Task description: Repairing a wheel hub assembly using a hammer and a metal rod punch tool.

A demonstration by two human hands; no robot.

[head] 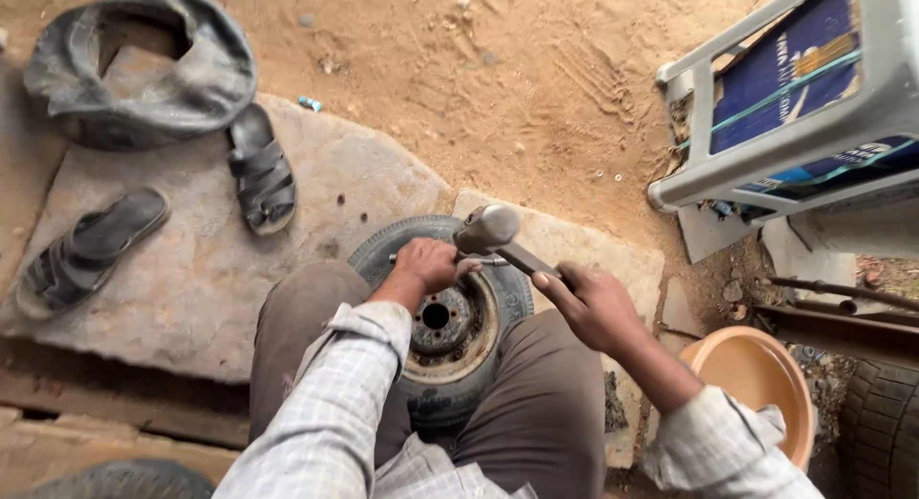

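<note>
Right hand [595, 306] fingers are clamped on the hammer [486, 228] handle; left hand [428, 264] fingers are clamped on a rod [490, 262] above the wheel [450, 322]. A blue rectangular package [785, 73] lies well right of the fingers.

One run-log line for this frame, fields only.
left hand: holds thin metal rod on small tyre | right hand: grips hammer above steel rim | nearby: sandals, basin

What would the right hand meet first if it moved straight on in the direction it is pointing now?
The right hand points up-left along the hammer it holds. Straight on, it would probably first meet the left hand on the small tyre; depth is unclear.
</note>
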